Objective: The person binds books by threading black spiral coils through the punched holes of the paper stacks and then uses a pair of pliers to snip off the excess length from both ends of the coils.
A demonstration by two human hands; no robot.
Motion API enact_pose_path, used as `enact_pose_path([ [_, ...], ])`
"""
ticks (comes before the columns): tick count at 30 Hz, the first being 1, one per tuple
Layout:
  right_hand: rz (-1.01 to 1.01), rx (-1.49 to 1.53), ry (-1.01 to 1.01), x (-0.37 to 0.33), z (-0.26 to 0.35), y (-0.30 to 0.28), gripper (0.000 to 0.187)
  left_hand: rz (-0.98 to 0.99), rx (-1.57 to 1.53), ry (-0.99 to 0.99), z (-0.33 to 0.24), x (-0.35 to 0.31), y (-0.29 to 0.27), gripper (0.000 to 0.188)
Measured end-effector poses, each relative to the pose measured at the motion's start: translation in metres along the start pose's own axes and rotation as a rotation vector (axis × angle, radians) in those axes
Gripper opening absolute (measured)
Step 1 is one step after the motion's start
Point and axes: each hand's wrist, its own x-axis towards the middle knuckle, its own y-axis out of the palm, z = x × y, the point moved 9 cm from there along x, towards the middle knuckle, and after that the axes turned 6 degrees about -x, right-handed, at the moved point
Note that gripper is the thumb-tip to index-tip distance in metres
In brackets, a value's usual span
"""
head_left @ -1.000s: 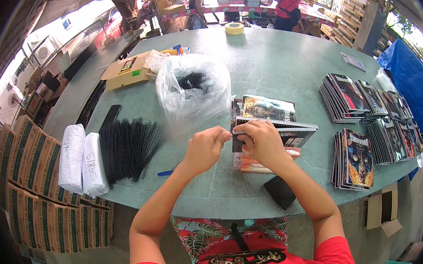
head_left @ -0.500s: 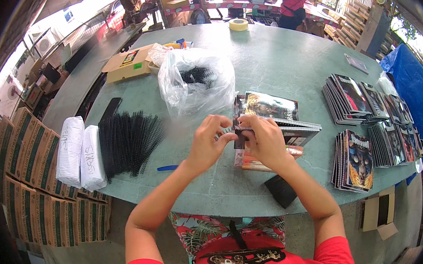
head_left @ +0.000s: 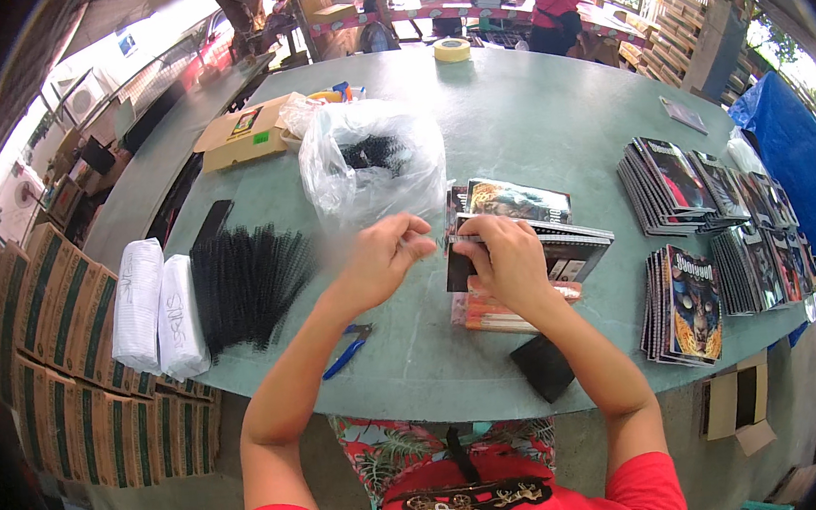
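Observation:
My right hand (head_left: 510, 268) grips the left part of a dark-covered notebook (head_left: 576, 253), its fingers over the top edge and its thumb in front. The notebook stands tilted over a stack of orange-and-pink packs or books (head_left: 499, 313). Just left of the notebook's edge, my left hand (head_left: 380, 262) is closed in a pinch; anything thin between its fingertips is too small to make out. Behind the gripped notebook lies another notebook (head_left: 524, 203) with a picture cover. Blue-handled cutting pliers (head_left: 347, 351) rest on the table below my left forearm.
Black spiral coils (head_left: 252, 286) lie fanned out beside two white wrapped bundles (head_left: 139, 310). A clear plastic bag (head_left: 374, 186) holds more coils. Stacked spiral notebooks (head_left: 680, 305) stand at the right. A black block (head_left: 542, 369) sits near the front edge, a tape roll (head_left: 451, 50) far back.
My left hand has drawn away leftward from the notebook's edge. My right hand stays on the notebook. The pliers now show more fully past my left forearm.

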Motion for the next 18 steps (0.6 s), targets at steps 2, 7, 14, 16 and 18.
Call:
enact_pose_path([
  [2, -0.053, 0.083, 0.058, 0.0, -0.009, -0.004, 0.016, -0.122, 0.241, 0.22, -0.021, -0.003, -0.003, 0.018],
  [7, 0.098, 0.12, -0.03, 0.005, 0.002, 0.009, 0.016, 0.117, 0.541, 0.414, -0.049, -0.068, 0.136, 0.037],
  [14, 0.013, -0.179, 0.071, -0.025, -0.026, -0.032, 0.01, 0.654, 0.173, -0.08, -0.003, -0.09, 0.228, 0.051],
  [16, -0.042, -0.225, 0.077, -0.03, -0.046, -0.057, 0.01, 0.248, 0.153, 0.181, -0.023, -0.074, 0.138, 0.06],
  [18, -0.063, -0.149, 0.08, -0.038, -0.056, -0.066, 0.011, -0.046, 0.002, 0.02, 0.002, -0.058, 0.069, 0.047],
])
